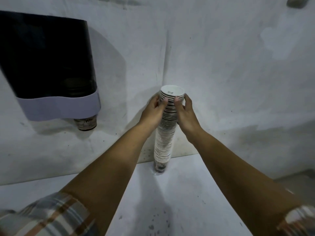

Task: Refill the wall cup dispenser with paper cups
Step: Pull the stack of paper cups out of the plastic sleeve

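A tall stack of nested paper cups (164, 137) stands bottoms-up on the white counter (179, 193) against the wall. My left hand (154, 110) grips the top of the stack from the left, and my right hand (185, 109) grips it from the right, thumbs on the near side. The wall cup dispenser (49, 65), with a dark tinted cover and a pale base, hangs on the wall at upper left. A cup (85, 124) pokes out of its bottom opening.
The white wall (221, 65) is scuffed and stained behind the stack. A lower grey ledge (296, 183) sits beyond the counter's right edge. A small fixture (297, 1) shows at the top right corner.
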